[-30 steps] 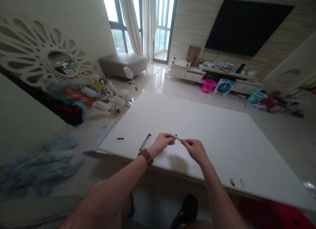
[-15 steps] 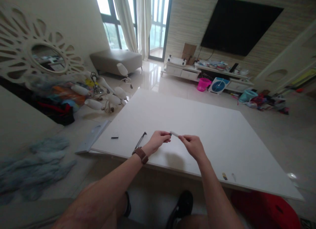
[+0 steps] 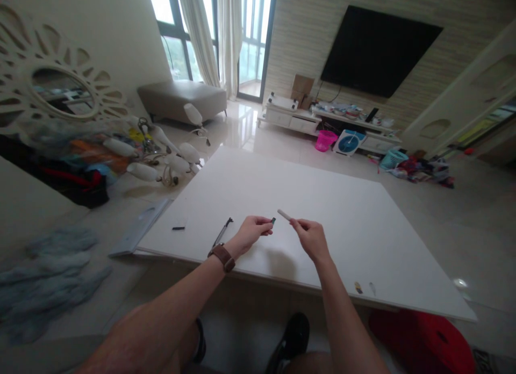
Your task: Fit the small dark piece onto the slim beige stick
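Over the near part of a white tabletop (image 3: 314, 186), my left hand (image 3: 253, 231) pinches a small dark-green piece (image 3: 273, 221) between thumb and fingers. A brown strap is on that wrist. My right hand (image 3: 310, 234) grips the end of a slim whitish-grey stick (image 3: 284, 215), whose free tip points left and away from me. A short gap separates the stick from the green piece. Left of my left hand lies a thin grey tool with a black head (image 3: 223, 231). Farther left is a small black bar (image 3: 178, 228).
A small yellow-and-black item (image 3: 358, 287) and a small clear piece (image 3: 372, 288) lie near the front edge. A red object (image 3: 423, 342) stands below the right corner. A lamp with several white shades (image 3: 173, 164) rests on the floor beyond the left edge.
The green piece and the stick, which met or nearly met at their ends, are now apart. My left hand has drawn back slightly, and the view has shifted a little right.
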{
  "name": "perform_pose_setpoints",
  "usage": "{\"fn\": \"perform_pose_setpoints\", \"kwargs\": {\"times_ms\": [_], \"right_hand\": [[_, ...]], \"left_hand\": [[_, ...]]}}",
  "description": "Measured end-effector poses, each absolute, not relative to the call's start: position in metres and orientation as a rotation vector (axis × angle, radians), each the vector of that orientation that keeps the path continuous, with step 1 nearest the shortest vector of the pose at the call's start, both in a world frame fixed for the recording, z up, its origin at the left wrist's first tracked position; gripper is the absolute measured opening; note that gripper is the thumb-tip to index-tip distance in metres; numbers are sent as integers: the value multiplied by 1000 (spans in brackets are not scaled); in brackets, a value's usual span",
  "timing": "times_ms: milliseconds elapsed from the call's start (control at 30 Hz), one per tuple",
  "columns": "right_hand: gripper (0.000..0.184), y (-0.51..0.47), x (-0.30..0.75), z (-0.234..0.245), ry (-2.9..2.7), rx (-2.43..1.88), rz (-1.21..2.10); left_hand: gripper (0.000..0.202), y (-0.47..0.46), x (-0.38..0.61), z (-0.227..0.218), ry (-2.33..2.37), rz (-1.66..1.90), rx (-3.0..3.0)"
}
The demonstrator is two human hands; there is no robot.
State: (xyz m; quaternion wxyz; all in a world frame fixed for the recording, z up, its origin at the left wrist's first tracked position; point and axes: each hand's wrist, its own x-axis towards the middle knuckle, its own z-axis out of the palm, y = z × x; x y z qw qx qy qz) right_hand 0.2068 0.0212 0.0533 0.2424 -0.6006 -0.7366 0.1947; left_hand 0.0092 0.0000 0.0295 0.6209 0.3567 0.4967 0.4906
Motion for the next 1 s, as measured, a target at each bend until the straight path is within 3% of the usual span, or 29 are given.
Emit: {"fn": "perform_pose_setpoints", "kwargs": {"times_ms": [67, 200, 367, 500, 600, 667, 767, 1000], "right_hand": [[52, 22, 207, 52, -2076, -1574, 655], [48, 22, 208, 51, -1935, -1739, 454], [51, 22, 206, 50, -2079, -1556, 755], [48, 23, 206, 50, -1908, -1740, 488], [51, 22, 206, 50, -2002, -1602, 717], [49, 22, 207, 50, -1989, -1606, 694], [42, 24, 210, 55, -1666, -1621, 452], [52, 37, 219, 53, -1192, -1326, 671]], "left_hand": [[9, -1, 10, 30, 1129, 1124, 845], [8, -1, 10, 31, 1157, 1124, 828], [7, -2, 10, 31, 1143, 1119, 830], [8, -1, 11, 32, 1153, 1125, 812], [6, 0, 11, 31, 1129, 1128, 812], [6, 1, 12, 31, 1133, 1129, 804], [8, 1, 11, 30, 1135, 1131, 779], [27, 1, 11, 30, 1098, 1170, 756]]}}
